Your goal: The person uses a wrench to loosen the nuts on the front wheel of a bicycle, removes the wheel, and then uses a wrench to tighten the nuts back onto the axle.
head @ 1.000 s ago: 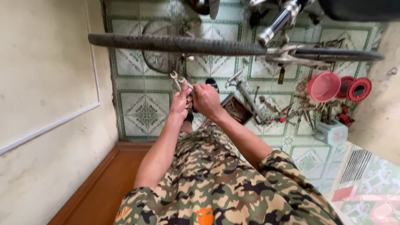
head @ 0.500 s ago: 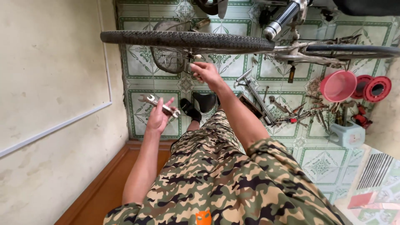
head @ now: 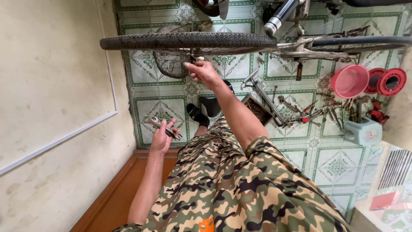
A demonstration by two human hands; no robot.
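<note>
My left hand point(head: 162, 137) holds a metal wrench point(head: 163, 126) out to the left, low over the patterned floor tiles. My right hand point(head: 202, 71) reaches up to the hub area of a bicycle wheel point(head: 189, 41), its fingertips pinched on a small part just under the black tyre; what it grips is too small to tell. The bicycle frame point(head: 326, 45) runs to the right from the wheel. My camouflage clothing fills the lower middle of the view.
A cream wall point(head: 51, 94) is close on the left with a wooden skirting below. Several tools point(head: 300, 112) lie scattered on the tiles at right, beside a pink bowl point(head: 349, 80), red round parts point(head: 391, 81), a small grey stool point(head: 364, 131) and a dark box point(head: 259, 109).
My left hand has drawn away from the wheel with the wrench, down and to the left. My right hand has stayed up at the hub.
</note>
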